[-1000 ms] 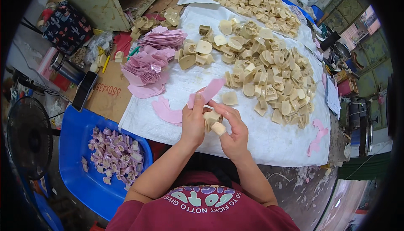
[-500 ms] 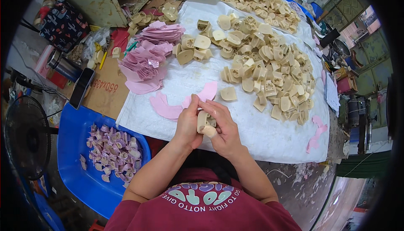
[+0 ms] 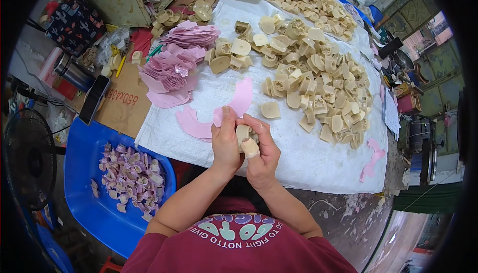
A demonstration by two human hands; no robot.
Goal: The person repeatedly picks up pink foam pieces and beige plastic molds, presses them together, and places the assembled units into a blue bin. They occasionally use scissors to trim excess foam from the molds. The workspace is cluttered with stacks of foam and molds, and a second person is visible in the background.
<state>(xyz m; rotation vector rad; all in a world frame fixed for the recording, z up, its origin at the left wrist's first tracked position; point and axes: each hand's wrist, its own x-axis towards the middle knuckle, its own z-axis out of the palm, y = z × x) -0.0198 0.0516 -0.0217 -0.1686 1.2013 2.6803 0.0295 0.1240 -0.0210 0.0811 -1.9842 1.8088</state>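
Note:
Close to the table's front edge, my two hands meet around a beige plastic piece that looks like a shoe heel (image 3: 243,132). My left hand (image 3: 226,146) is closed, its thumb pressing a curved pink strip (image 3: 241,99) that sticks up beyond the fingers. Wrapped round the heel from the other side is my right hand (image 3: 265,156), whose thumb wears a beige cover. The fingers hide much of the heel. Another curved pink strip (image 3: 194,125) lies on the white cloth (image 3: 308,166) just left of my hands. A single loose heel (image 3: 270,109) rests beyond them.
A big pile of beige heels (image 3: 318,79) covers the right and far table. Stacked pink pieces (image 3: 172,69) lie at left. Below, a blue tub (image 3: 82,173) holds several pink-purple covered heels (image 3: 132,178). A phone (image 3: 94,99), flask (image 3: 73,74) and fan (image 3: 30,158) stand left.
The pink strip in my left hand has swung more upright, its free end rising away from me. My right fingers and thumb have shifted over the heel, hiding more of it.

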